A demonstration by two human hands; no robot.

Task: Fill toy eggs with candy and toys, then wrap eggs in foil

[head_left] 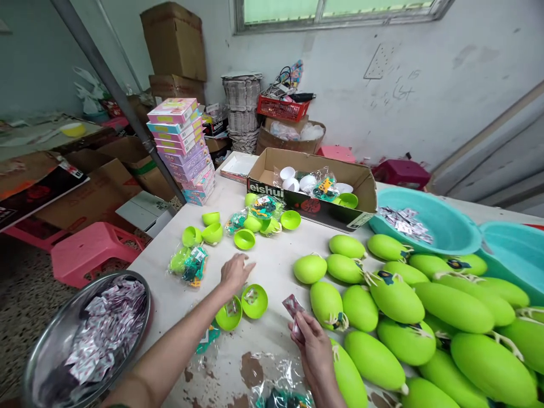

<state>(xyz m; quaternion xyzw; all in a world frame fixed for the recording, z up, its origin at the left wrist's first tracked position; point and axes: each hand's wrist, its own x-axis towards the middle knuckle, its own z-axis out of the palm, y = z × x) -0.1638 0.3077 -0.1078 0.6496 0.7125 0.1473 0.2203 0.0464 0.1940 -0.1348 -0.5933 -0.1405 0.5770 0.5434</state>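
Observation:
My right hand (313,340) pinches a small printed sachet (292,305) above the table. My left hand (236,273) reaches over the table with fingers apart and nothing in them. Just below it lie two green half shells, a left bowl-shaped half (222,321) and a right half (256,310), each with a small clear packet inside. Beyond my left hand sit more green half shells (244,239) and bagged green and orange parts (195,262). Another clear bag with dark and teal parts (284,396) lies at the near edge, partly cut off.
Many closed green egg-shaped shells (397,297) with cords cover the right side. A metal bowl of sachets (144,317) stands at left. Behind are a cardboard box (357,195) of shells, teal basins (463,218) and stacked colourful boxes (187,150). A pink stool (91,252) stands beside the table.

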